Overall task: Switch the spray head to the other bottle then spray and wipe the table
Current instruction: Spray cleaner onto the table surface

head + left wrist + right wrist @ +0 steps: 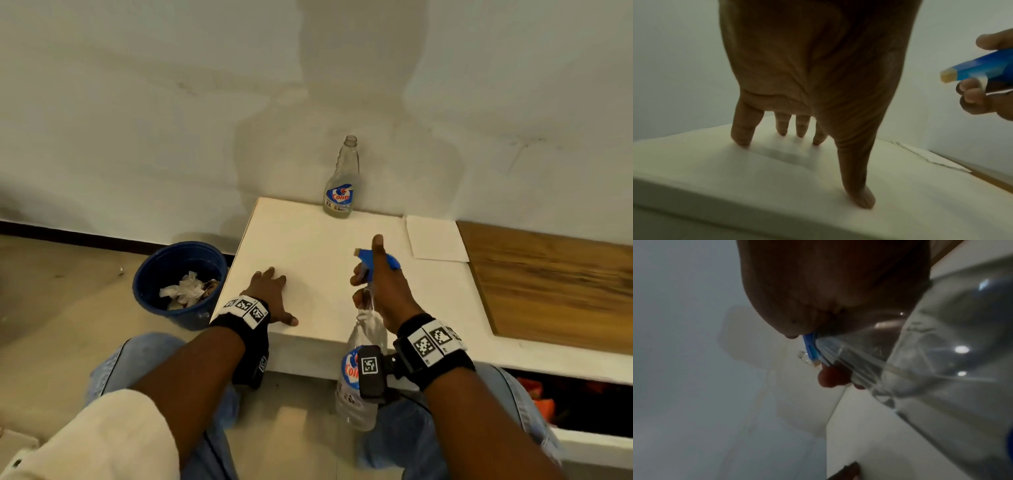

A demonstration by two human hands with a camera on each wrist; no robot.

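Note:
My right hand (pixel 378 284) grips the neck of a clear spray bottle (pixel 359 383) that carries the blue spray head (pixel 376 260). Its thumb lies along the top and its fingers curl round the trigger (pixel 982 82). The nozzle points left over the white table (pixel 322 246). My left hand (pixel 274 298) rests on the table near its front left corner, its spread fingers (pixel 744 129) touching the surface. A second clear bottle (pixel 342 181), labelled and without a head, stands upright at the table's far edge by the wall. In the right wrist view the held bottle (pixel 931 361) fills the right side.
A white paper sheet (pixel 435 240) lies at the table's back right. A wooden board (pixel 555 284) adjoins the table on the right. A blue bin (pixel 181 281) with crumpled paper stands on the floor left of the table. My knees are below the table's front edge.

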